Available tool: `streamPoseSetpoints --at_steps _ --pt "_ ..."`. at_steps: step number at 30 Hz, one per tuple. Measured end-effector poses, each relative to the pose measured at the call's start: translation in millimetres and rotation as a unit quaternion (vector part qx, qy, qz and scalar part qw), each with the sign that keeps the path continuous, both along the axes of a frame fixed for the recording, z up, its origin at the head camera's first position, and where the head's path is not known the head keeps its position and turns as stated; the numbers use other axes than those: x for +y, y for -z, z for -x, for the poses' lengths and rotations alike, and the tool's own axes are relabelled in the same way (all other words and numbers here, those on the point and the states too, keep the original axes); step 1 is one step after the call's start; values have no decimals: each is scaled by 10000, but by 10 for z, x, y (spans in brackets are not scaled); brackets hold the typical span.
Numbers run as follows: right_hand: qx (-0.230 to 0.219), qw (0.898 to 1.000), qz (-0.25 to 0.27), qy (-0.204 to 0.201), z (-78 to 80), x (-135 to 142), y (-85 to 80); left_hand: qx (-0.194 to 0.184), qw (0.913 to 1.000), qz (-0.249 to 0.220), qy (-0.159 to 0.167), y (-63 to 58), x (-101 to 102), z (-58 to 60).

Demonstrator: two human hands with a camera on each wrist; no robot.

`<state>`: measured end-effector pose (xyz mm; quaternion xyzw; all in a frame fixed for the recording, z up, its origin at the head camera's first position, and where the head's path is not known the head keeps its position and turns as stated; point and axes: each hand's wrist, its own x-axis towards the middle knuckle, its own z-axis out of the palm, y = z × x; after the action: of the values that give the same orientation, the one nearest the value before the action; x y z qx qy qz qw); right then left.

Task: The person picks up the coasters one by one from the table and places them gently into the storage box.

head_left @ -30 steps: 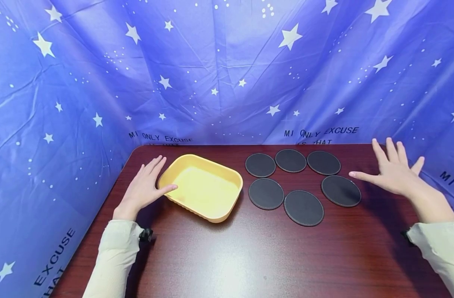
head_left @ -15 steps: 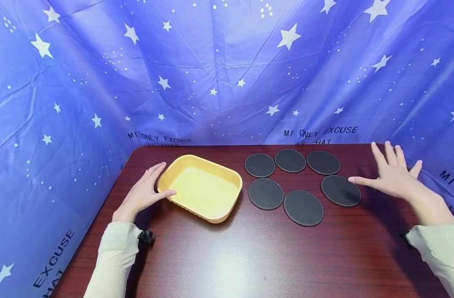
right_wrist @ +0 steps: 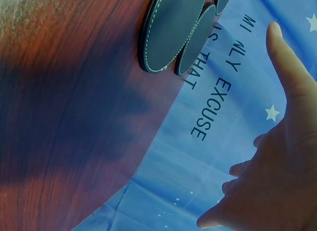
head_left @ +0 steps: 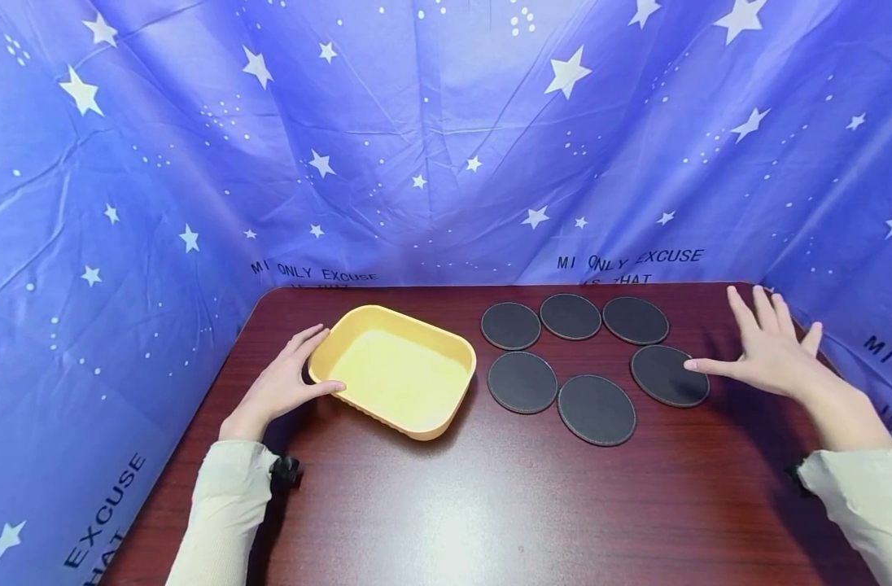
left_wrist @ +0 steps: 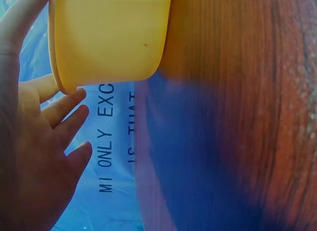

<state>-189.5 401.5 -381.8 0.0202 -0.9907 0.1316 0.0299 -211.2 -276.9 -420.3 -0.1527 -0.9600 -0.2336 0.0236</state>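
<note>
A yellow rectangular plastic basin point(head_left: 395, 423) with rounded corners stands on the left part of the table, its inside bare. My left hand point(head_left: 281, 381) is at its left end, thumb over the near rim and fingers along the outer side. In the left wrist view the fingers point(left_wrist: 64, 109) are spread beside the basin's rim point(left_wrist: 52, 47); whether they press on it I cannot tell. Several round black coasters with stitched edges lie flat to the right, among them a front one point(head_left: 596, 409) and a rightmost one point(head_left: 669, 382). My right hand point(head_left: 776, 354) hovers beside the rightmost coaster, fingers spread, holding nothing.
The dark red wooden table point(head_left: 446, 505) has a glossy top and rounded back corners. A blue star-printed curtain point(head_left: 431, 163) hangs close behind it and along both sides.
My left hand has come down closer to the basin's rim. My right hand has sunk slightly, and its thumb now overlaps the rightmost coaster in the head view. Basin and coasters stay put.
</note>
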Motion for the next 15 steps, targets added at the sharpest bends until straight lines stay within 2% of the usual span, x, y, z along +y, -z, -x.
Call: streamPoseSetpoints --at_steps 6,15 --pt "-17 9999 112 -38 -4 -14 60 -24 10000 -38 34 -2 -19 22" --pt "-94 9992 345 -183 -10 -5 185 -386 9991 -164 107 -26 -77 91"
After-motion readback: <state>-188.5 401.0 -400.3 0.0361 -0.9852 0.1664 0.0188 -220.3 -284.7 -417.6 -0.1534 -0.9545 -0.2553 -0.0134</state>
